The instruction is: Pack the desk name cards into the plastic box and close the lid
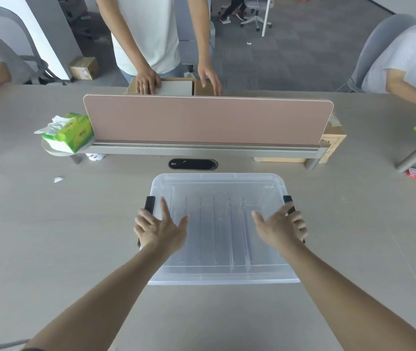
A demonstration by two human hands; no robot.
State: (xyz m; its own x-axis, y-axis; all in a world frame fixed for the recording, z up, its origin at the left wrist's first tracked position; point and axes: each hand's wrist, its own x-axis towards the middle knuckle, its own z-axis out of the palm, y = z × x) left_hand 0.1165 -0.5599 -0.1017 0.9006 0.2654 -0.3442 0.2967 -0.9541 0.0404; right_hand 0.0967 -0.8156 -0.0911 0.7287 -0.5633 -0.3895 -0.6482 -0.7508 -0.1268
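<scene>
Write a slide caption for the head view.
Both hands rest on the lidded box by its black latches.

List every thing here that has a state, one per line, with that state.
plastic box: lid on, flat on the desk.
name cards: inside the box, standing in a row.
left latch: black, fingers touching it.
right latch: black, partly covered by fingers.
left hand: spread open on the lid's edge.
right hand: spread open on the lid's edge.
tissue pack: open, tissue sticking out.

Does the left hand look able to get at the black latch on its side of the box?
Probably yes: the left hand lies on the lid right beside the black latch, fingers spread, with nothing between them.
</scene>
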